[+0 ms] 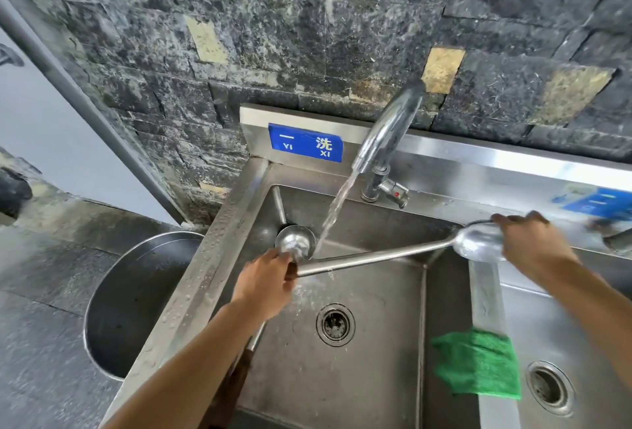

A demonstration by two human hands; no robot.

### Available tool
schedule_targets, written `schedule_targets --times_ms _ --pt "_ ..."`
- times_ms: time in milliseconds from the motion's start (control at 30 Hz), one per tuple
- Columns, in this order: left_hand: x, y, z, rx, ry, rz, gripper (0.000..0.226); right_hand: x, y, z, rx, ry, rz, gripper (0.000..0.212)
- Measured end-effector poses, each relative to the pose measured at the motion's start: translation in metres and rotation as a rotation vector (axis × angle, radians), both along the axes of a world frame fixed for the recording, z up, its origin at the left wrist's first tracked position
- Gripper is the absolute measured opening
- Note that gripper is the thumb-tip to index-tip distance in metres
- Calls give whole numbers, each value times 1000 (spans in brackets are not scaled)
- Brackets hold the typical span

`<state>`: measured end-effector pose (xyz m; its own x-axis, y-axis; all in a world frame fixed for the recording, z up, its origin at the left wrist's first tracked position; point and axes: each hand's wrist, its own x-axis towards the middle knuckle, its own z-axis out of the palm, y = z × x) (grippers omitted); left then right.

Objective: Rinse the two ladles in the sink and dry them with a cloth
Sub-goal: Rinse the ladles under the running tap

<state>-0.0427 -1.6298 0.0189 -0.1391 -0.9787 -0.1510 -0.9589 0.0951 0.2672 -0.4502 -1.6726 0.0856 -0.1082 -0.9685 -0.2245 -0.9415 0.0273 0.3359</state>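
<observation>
One long steel ladle (pixel 372 259) spans the left sink basin (pixel 376 377), its handle running from lower left to upper right. My left hand (pixel 266 279) grips the handle's end. My right hand (pixel 533 244) is wrapped over its bowl (pixel 478 244) above the divider. The second ladle (pixel 294 242) rests in the basin's back left, bowl up, just left of the water stream. Its handle runs down beneath my left forearm to a dark wooden grip. A green cloth (pixel 478 365) hangs over the divider between the basins.
The faucet (pixel 386 131) runs, and its stream (pixel 337 209) falls into the left basin above the drain (pixel 335 324). A second basin with a drain (pixel 547 387) lies to the right. A large round metal tub (pixel 136 302) stands on the floor left of the sink.
</observation>
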Motion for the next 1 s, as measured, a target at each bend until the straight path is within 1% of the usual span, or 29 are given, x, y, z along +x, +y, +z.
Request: schedule_targets --times_ms 200,333,400,567,667,733,800,833,900,1000 --pt "12 8 21 -9 -47 -33 17 52 -9 -40 -18 -219 38 48" --pt "23 20 36 15 -136 -15 14 90 -8 -70 17 -407 61 49" --pt "33 28 42 31 -185 -14 14 106 -4 -86 23 -474 72 46" --pt "66 52 55 63 -303 -18 22 153 4 -121 75 -607 95 44" --pt "86 65 62 85 -318 15 21 178 3 -132 65 -732 56 44" --pt "93 74 65 119 -330 42 20 189 2 -137 32 -817 46 49" --pt "98 86 65 151 -330 86 22 198 8 -140 73 -824 34 54" --pt "99 92 64 158 -324 107 23 200 13 -144 111 -803 15 51" --pt "100 101 60 174 -325 150 26 202 26 -148 171 -750 -42 38" --pt "100 109 58 207 -335 234 31 206 49 -148 282 -684 -78 34"
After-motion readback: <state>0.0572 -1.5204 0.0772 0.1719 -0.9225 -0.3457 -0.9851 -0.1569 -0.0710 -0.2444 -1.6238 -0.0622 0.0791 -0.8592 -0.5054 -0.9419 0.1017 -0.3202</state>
